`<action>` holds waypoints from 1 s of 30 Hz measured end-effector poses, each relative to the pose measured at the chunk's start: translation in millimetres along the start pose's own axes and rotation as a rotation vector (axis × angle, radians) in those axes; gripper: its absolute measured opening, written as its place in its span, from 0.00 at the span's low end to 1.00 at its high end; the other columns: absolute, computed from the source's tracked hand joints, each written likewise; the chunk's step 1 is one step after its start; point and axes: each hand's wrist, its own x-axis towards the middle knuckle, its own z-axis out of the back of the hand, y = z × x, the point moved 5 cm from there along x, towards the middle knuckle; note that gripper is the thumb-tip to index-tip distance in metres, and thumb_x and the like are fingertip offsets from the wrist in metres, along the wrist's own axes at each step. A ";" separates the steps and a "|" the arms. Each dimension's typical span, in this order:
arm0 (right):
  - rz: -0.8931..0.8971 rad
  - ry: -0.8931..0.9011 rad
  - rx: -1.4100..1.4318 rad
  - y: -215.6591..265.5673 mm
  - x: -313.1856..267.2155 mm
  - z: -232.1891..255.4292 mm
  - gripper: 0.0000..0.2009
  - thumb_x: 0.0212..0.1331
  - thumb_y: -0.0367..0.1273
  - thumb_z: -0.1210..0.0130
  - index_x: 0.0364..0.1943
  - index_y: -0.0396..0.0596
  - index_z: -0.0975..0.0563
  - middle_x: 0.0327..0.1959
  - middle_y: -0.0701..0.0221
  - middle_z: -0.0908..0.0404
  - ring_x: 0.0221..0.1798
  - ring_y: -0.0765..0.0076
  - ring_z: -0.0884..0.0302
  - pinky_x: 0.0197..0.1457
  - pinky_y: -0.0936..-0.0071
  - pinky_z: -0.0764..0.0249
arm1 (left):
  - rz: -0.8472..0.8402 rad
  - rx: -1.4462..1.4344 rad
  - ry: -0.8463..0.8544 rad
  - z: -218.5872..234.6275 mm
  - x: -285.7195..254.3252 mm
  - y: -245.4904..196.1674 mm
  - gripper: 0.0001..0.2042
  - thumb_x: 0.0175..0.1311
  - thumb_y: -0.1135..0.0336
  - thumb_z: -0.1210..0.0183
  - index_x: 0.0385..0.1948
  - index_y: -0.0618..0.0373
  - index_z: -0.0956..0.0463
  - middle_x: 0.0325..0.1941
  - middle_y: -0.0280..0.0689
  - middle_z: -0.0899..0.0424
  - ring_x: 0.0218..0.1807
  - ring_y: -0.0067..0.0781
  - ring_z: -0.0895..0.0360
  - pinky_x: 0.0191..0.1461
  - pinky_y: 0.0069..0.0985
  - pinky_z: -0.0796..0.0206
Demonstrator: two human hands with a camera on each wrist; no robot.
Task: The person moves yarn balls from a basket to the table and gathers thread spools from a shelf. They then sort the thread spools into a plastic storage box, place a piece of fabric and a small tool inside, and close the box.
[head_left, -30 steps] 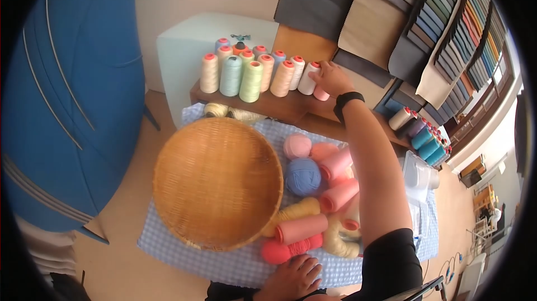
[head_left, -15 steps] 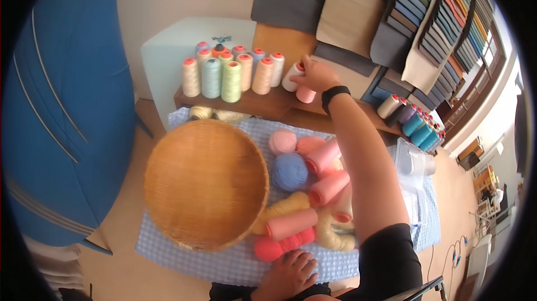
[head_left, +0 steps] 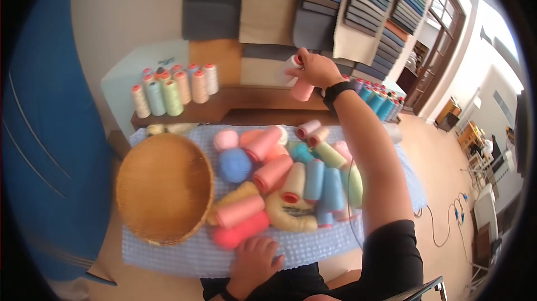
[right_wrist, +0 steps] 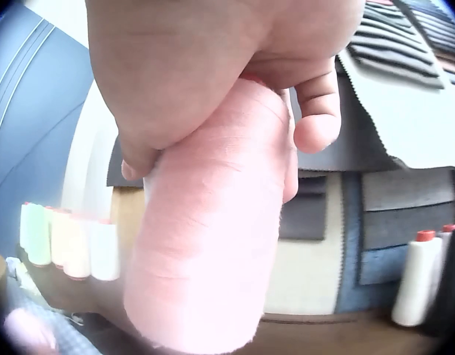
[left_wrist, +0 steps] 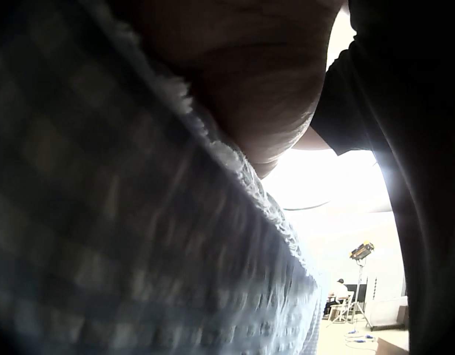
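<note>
Gripping a pink spool [head_left: 302,90] and a white spool [head_left: 288,73] over the wooden shelf [head_left: 193,107], your right hand [head_left: 320,70] curls round their upper ends, the white mostly hidden from the right-wrist view. Your left hand [head_left: 255,260] lies loosely open on the checked cloth [head_left: 162,257], its frayed edge [left_wrist: 227,155] exposed in the left-wrist view.

Basket [head_left: 165,189] left of yarn balls [head_left: 235,165] and cones [head_left: 240,211] on the cloth [head_left: 168,259], shelf [head_left: 193,109] seemingly just behind.

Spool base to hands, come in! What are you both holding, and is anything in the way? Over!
Right hand gripping pink spool and white spool. Left hand open on checked cloth. Nothing seems in the way.
</note>
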 end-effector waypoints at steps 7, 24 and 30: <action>-0.219 0.036 -0.046 -124.3 -90.0 -2.8 0.32 0.61 0.60 0.34 0.51 0.46 0.25 0.43 0.53 0.10 0.49 0.41 0.12 0.51 0.47 0.19 | -0.005 0.061 -0.024 -3.2 0.3 -4.6 0.16 0.60 0.54 0.30 0.45 0.50 0.17 0.52 0.30 0.16 0.58 0.39 0.21 0.67 0.45 0.34; -0.330 0.232 0.179 -201.9 -151.5 -89.6 0.32 0.55 0.59 0.31 0.52 0.49 0.20 0.48 0.55 0.11 0.53 0.44 0.13 0.56 0.53 0.20 | 0.025 0.105 -0.034 -2.0 5.9 -11.7 0.14 0.56 0.59 0.28 0.43 0.51 0.15 0.49 0.32 0.16 0.56 0.42 0.21 0.66 0.44 0.33; -0.269 0.253 0.142 -209.1 -154.0 -98.3 0.31 0.51 0.55 0.27 0.53 0.49 0.20 0.47 0.57 0.10 0.53 0.45 0.12 0.56 0.53 0.19 | 0.026 0.105 -0.037 -2.6 6.7 -12.2 0.14 0.56 0.59 0.28 0.42 0.51 0.15 0.49 0.32 0.16 0.56 0.42 0.21 0.65 0.44 0.33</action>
